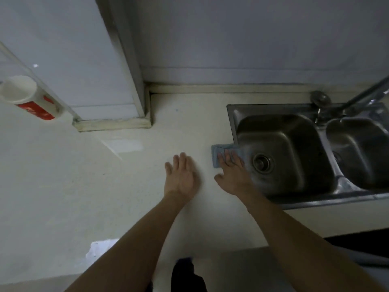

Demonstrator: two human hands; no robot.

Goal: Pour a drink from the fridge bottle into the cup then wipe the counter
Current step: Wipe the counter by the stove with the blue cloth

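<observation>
A white cup with a red band (pixel 25 98) stands on the pale counter (pixel 73 175) at the far left, against the wall. A blue cloth (pixel 219 152) lies at the left rim of the steel sink (pixel 282 154), partly over the edge. My right hand (pixel 231 173) presses flat on the cloth with straight fingers. My left hand (pixel 182 178) is flat and open over the counter just left of it, holding nothing. No bottle is in view.
The double sink fills the right side, with a tap (pixel 345 106) at its back. A wall corner with a raised ledge (pixel 113 123) juts onto the counter at the back. The counter's front edge runs along the bottom.
</observation>
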